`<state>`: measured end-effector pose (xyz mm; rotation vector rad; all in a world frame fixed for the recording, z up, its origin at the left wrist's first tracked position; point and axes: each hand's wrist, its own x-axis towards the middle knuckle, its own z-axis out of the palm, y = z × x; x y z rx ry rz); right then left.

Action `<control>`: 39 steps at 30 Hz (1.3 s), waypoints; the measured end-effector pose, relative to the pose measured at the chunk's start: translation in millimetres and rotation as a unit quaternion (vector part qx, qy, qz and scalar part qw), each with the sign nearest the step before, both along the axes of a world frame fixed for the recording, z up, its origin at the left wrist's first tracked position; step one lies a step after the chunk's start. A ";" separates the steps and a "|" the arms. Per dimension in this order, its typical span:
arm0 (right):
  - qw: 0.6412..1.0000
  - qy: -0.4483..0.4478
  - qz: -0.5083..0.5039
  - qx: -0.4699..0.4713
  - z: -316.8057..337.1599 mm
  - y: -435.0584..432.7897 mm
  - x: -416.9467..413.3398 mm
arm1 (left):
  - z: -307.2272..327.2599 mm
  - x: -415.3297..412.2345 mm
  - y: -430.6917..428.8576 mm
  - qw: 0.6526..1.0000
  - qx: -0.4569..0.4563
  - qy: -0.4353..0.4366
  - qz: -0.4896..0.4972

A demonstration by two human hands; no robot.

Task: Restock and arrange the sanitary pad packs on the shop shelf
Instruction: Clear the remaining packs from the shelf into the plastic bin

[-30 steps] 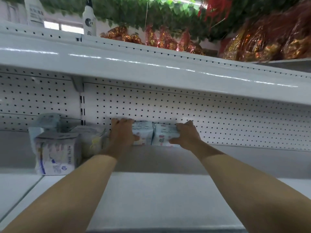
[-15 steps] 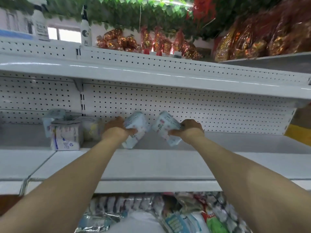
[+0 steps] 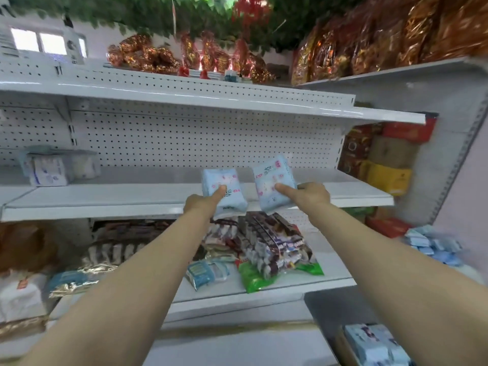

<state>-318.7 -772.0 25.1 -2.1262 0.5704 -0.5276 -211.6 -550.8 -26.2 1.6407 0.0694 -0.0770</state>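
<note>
Head view: the left hand (image 3: 203,205) grips a blue pad pack (image 3: 219,180); the right hand (image 3: 313,195) grips a second pack (image 3: 272,175) at its three o'clock, both by the shelf (image 3: 105,198) front edge.

Left pack (image 3: 217,178) beside right pack (image 3: 272,174) before the shelf (image 3: 105,199); stacked packs (image 3: 48,171) on it.

The left forearm (image 3: 118,286) and the right forearm (image 3: 383,260) are showing bare along their whole visible length, from the lower edge of the view up to the wrists. The left grip (image 3: 203,204) and the right grip (image 3: 310,196) are likewise showing bare, knuckles and fingers alike.
</note>
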 end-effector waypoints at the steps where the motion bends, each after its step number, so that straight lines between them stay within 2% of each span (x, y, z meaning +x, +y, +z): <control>1: 1.000 0.004 -0.008 0.002 -3.6 -13.7 -20.8 | -4.8 -16.7 -17.3 1.000 -0.009 0.004 -0.008; 7: 0.996 0.004 -0.058 0.071 -39.4 -92.4 -119.7 | -35.0 -101.6 -110.2 0.997 -0.020 0.032 -0.068; 11: 0.987 -0.005 -0.095 0.127 -79.2 -139.8 -161.8 | -79.0 -123.1 -163.6 0.993 -0.018 0.057 -0.106; 16: 0.976 0.066 -0.151 0.144 -139.3 -201.4 -184.8 | -137.6 -138.8 -221.2 0.979 0.020 0.125 -0.158; 19: 0.963 0.072 -0.182 0.184 -175.2 -236.0 -186.3 | -177.8 -138.5 -257.1 0.974 0.034 0.150 -0.169; 28: 0.946 0.236 -0.154 0.163 -278.3 -344.0 -145.9 | -289.6 -111.0 -361.4 0.949 0.087 0.236 -0.188; 32: 0.930 0.282 -0.149 0.181 -320.8 -375.2 -127.3 | -322.8 -100.2 -387.7 0.935 0.089 0.280 -0.201; 36: 0.913 0.306 -0.139 0.231 -375.6 -399.7 -121.2 | -364.8 -94.9 -400.8 0.926 0.129 0.315 -0.165; 39: 0.909 0.331 -0.104 0.232 -417.5 -414.4 -118.0 | -398.6 -97.0 -403.8 0.915 0.164 0.337 -0.150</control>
